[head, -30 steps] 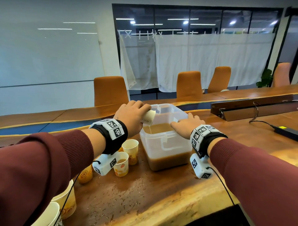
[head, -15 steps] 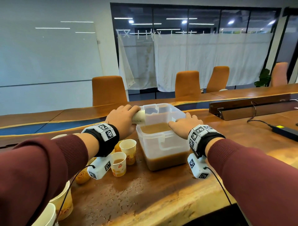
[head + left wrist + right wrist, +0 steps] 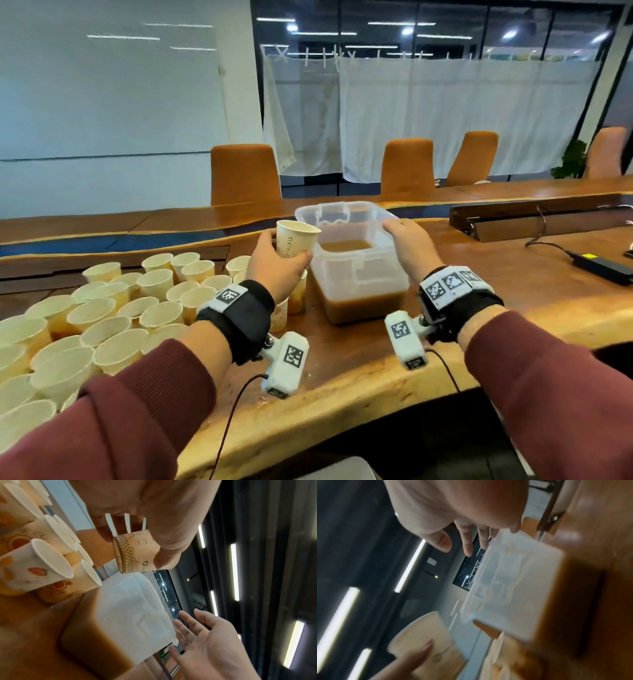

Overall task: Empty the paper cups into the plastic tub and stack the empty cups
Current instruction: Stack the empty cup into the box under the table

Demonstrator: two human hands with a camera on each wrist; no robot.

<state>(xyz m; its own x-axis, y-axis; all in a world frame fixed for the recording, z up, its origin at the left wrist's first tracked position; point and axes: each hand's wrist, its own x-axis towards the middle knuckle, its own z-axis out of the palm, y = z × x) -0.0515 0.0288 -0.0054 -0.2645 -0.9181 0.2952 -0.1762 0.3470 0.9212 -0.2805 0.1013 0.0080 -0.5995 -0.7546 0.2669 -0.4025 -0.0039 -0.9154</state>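
My left hand (image 3: pixel 278 262) grips a pale paper cup (image 3: pixel 295 240) upright, just left of the clear plastic tub (image 3: pixel 363 274). The left wrist view shows the thumb and fingers curled round that cup (image 3: pixel 137 553) above the tub (image 3: pixel 130 608). Brown liquid fills the tub's lower part. With fingers straight and spread, my right hand (image 3: pixel 407 244) hovers at the tub's right rim; whether it touches is unclear. The right wrist view shows those fingers (image 3: pixel 467 543) over the tub (image 3: pixel 513 581) and the held cup (image 3: pixel 426 642), blurred. Several open paper cups (image 3: pixel 102 325) crowd the table at left.
Two cups (image 3: pixel 296 296) stand tight against the tub's left side, under my left hand. A black power adapter (image 3: pixel 603 268) with its cable lies at right, behind it a long wooden box (image 3: pixel 534 219). Orange chairs (image 3: pixel 245 174) line the table's far side. The wood around the tub looks wet.
My left hand has drawn the cup back from over the tub and turned it upright. My right hand's fingers have lifted off the rim. My head has swung left, showing the crowd of cups.
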